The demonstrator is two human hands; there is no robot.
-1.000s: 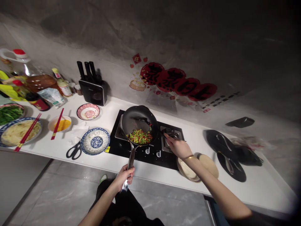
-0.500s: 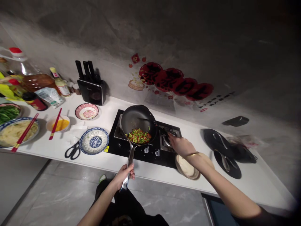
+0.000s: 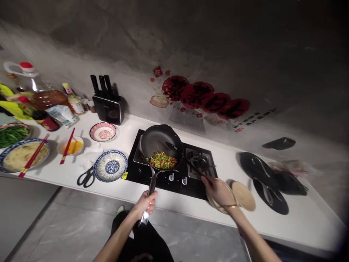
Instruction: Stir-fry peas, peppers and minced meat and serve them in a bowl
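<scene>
My left hand (image 3: pixel 147 203) is wrapped round the metal handle of a dark frying pan (image 3: pixel 158 134). Finely chopped green and red pieces (image 3: pixel 163 161) lie along the near side of the pan, which sits on the left burner of a black gas hob (image 3: pixel 160 183). My right hand (image 3: pixel 219 191) is closed on the handle of a dark spatula (image 3: pixel 196 168) pointing left toward the pan. Against the dark hob and pan, its blade is hard to make out. Below that hand is a pale round bowl (image 3: pixel 212 204), mostly covered by it.
Left of the hob are a blue-patterned plate (image 3: pixel 98 167), scissors (image 3: pixel 86 177), a pink plate (image 3: pixel 92 130) and a bowl of egg liquid (image 3: pixel 77 146) with chopsticks across it. A knife block (image 3: pixel 110 111) stands behind. Rightward are a round wooden lid (image 3: pixel 244 196) and black lids (image 3: pixel 272 200).
My right hand has drawn back from beside the pan, moving right and toward me over the pale bowl, still holding the spatula. My left hand keeps its grip, and the view has shifted slightly.
</scene>
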